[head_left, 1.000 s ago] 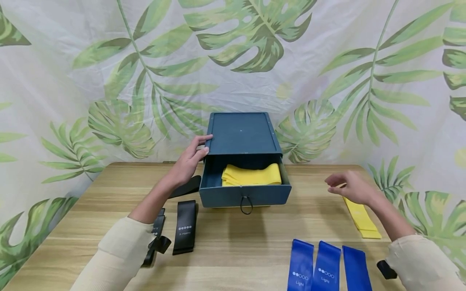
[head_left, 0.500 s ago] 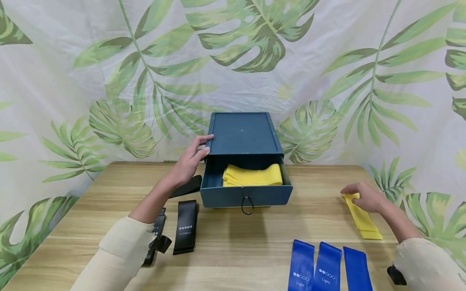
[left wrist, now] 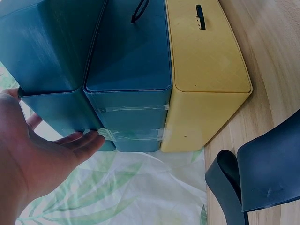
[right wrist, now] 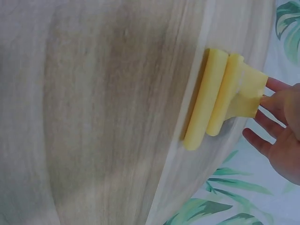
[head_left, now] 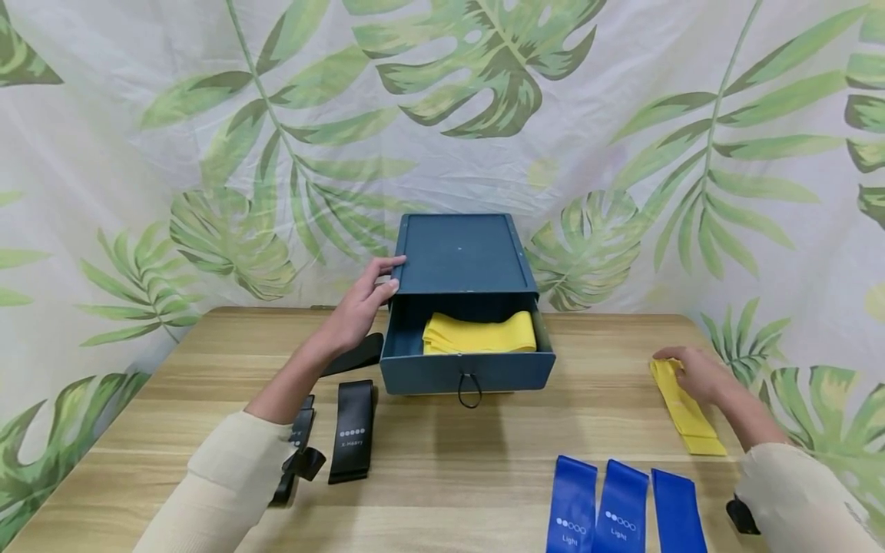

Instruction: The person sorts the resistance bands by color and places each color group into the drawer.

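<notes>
My left hand [head_left: 349, 311] rests against the left side of a blue drawer box [head_left: 459, 253], its fingertips at the top edge. In the left wrist view, the fingers [left wrist: 84, 145] lie fairly straight along the box's side. The top drawer [head_left: 422, 370] is pulled out, and folded yellow resistance bands [head_left: 480, 336] lie inside. At the table's right edge, my right hand [head_left: 700, 375] pinches the far end of a yellow resistance band [head_left: 694, 428]. In the right wrist view, thumb and fingers hold its raised end [right wrist: 251, 93] beside folded yellow bands [right wrist: 204, 103].
Three blue bands [head_left: 618, 511] marked "Light" on two lie at the front right. Black bands [head_left: 351, 430], one marked "X-Heavy", lie left of the box. Below the open drawer are another blue drawer [left wrist: 129, 56] and a yellow one [left wrist: 208, 51]. A leaf-print cloth [head_left: 456, 169] hangs behind the wooden table.
My right hand has moved right and down onto the yellow band and now pinches its far end. The left hand stays on the drawer box.
</notes>
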A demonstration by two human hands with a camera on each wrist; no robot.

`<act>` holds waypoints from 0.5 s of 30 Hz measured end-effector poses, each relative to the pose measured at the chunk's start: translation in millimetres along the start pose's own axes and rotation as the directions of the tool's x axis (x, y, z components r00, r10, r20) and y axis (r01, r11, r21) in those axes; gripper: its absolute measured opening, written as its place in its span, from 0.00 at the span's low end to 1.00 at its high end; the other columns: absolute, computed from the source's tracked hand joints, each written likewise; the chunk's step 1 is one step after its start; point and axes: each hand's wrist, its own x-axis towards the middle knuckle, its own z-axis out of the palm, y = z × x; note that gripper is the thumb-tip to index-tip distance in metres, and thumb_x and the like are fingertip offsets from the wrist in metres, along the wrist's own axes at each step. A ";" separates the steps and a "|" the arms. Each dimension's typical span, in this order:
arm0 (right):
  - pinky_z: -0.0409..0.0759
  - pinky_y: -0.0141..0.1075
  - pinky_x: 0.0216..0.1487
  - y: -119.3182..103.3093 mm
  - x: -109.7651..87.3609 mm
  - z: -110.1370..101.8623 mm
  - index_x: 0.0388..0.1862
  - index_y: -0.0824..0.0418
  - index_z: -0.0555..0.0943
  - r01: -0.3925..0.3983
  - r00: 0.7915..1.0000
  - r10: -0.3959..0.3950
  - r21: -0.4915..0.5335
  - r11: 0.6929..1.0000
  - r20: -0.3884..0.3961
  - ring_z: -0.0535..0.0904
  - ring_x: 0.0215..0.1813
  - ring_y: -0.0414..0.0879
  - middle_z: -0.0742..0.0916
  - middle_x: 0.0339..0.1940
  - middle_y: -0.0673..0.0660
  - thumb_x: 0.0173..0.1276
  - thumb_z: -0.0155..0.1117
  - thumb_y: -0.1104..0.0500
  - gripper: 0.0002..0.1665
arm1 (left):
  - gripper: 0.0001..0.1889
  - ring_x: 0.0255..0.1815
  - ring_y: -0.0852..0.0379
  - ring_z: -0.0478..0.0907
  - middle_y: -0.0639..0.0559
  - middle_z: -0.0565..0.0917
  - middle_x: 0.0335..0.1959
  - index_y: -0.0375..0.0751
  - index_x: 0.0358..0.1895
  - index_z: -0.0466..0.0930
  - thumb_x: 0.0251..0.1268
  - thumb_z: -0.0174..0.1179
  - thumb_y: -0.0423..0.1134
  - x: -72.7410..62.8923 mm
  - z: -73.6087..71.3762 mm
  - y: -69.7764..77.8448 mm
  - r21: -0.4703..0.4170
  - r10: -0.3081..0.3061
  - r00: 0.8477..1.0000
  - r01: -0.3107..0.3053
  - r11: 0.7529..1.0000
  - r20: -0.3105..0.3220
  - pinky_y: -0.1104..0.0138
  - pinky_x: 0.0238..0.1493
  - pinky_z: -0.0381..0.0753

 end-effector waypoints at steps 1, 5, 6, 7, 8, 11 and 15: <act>0.81 0.54 0.39 0.4 0.8 0.8 0.57 0.78 0.80 -0.006 1.000 0.006 0.002 1.000 0.001 0.81 0.42 0.69 0.80 0.57 0.84 0.62 0.51 0.80 0.24 | 0.27 0.79 0.38 0.56 0.39 0.57 0.81 0.38 0.80 0.56 0.87 0.38 0.44 -0.1 0.0 -0.1 0.000 -0.001 1.000 0.001 1.000 -0.001 0.39 0.74 0.60; 0.77 0.67 0.55 0.8 3.2 1.9 0.56 0.78 0.81 -0.018 1.000 0.018 -0.016 1.000 0.002 0.76 0.59 0.79 0.82 0.55 0.81 0.65 0.54 0.79 0.21 | 0.27 0.79 0.38 0.55 0.39 0.57 0.81 0.38 0.80 0.56 0.87 0.38 0.44 -0.1 0.0 -0.2 0.001 0.001 1.000 -0.001 1.000 -0.003 0.39 0.75 0.60; 0.77 0.67 0.55 0.7 3.7 1.8 0.55 0.78 0.81 -0.026 1.000 0.026 -0.019 0.999 0.003 0.76 0.58 0.79 0.83 0.54 0.81 0.64 0.56 0.79 0.20 | 0.27 0.79 0.38 0.55 0.39 0.57 0.81 0.38 0.80 0.56 0.87 0.38 0.44 0.0 0.0 -0.1 0.003 0.002 1.000 -0.002 1.000 -0.003 0.39 0.74 0.60; 0.77 0.67 0.55 0.4 4.1 1.5 0.55 0.78 0.81 -0.034 0.999 0.034 -0.021 0.999 0.003 0.77 0.58 0.79 0.83 0.53 0.80 0.64 0.57 0.78 0.20 | 0.27 0.79 0.39 0.55 0.39 0.57 0.81 0.38 0.80 0.56 0.87 0.38 0.44 0.2 0.0 -0.1 0.002 0.003 1.000 -0.003 1.000 -0.004 0.39 0.74 0.60; 0.77 0.67 0.54 0.4 4.5 1.3 0.54 0.78 0.81 -0.040 0.999 0.040 -0.027 0.999 0.001 0.77 0.57 0.79 0.84 0.52 0.80 0.63 0.58 0.78 0.19 | 0.27 0.79 0.39 0.55 0.39 0.57 0.81 0.38 0.80 0.56 0.87 0.38 0.44 0.4 0.0 0.1 0.002 0.005 1.000 -0.005 1.000 -0.004 0.39 0.74 0.60; 0.79 0.65 0.51 0.3 5.5 0.6 0.52 0.77 0.82 -0.051 0.999 0.050 -0.043 0.998 -0.008 0.80 0.52 0.76 0.85 0.48 0.78 0.62 0.61 0.77 0.18 | 0.27 0.79 0.39 0.55 0.39 0.57 0.81 0.37 0.80 0.56 0.87 0.38 0.43 0.9 0.1 -0.1 -0.001 0.008 1.000 -0.008 1.000 -0.004 0.39 0.74 0.60; 0.80 0.62 0.47 1.6 6.2 0.6 0.48 0.76 0.84 -0.060 0.998 0.059 -0.049 0.997 -0.016 0.82 0.47 0.72 0.86 0.44 0.77 0.62 0.62 0.76 0.15 | 0.26 0.79 0.39 0.56 0.40 0.57 0.81 0.37 0.80 0.56 0.87 0.38 0.43 0.9 0.2 -1.0 -0.001 0.008 1.000 -0.008 1.000 -0.005 0.39 0.74 0.60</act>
